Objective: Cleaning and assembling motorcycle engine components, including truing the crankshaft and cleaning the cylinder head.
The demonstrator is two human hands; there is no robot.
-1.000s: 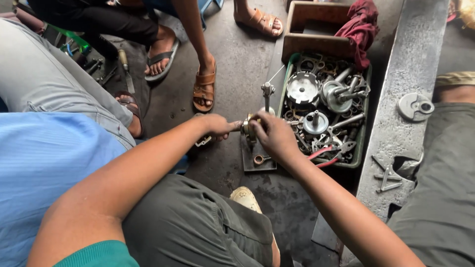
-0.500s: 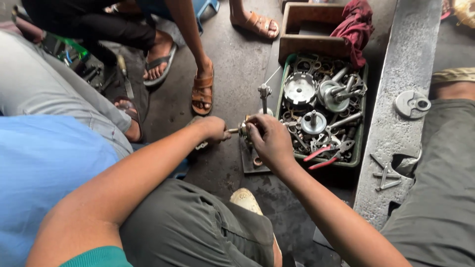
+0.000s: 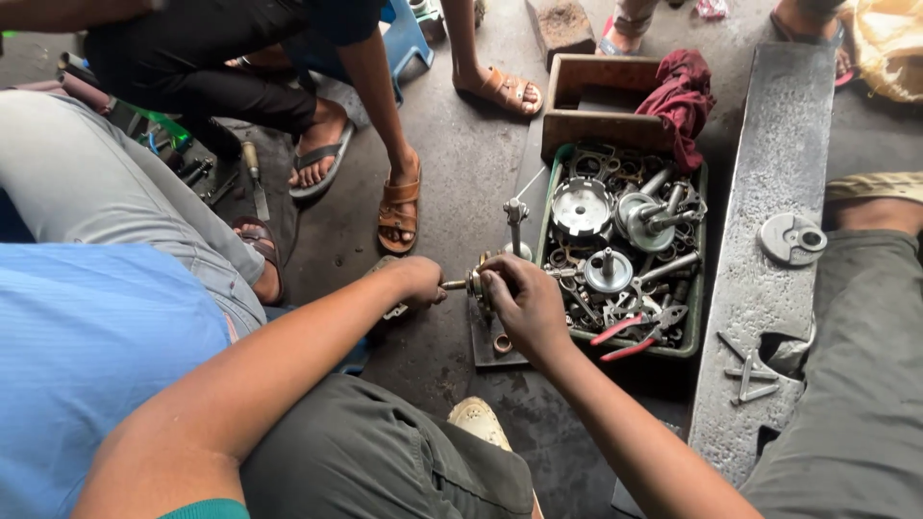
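From above: the left hand (image 3: 419, 282) is closed around the end of a thin metal shaft (image 3: 455, 284). The right hand (image 3: 524, 300) grips a small brass fitting (image 3: 475, 282) on that shaft, low over the oily floor, just beside a green tray (image 3: 694, 338) of metal parts.

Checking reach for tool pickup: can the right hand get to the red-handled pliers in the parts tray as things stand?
Probably yes. The right hand sits just beside the green tray, and the red-handled pliers lie on top of the metal parts at the near edge, uncovered. But the hand is now gripping a small metal part.
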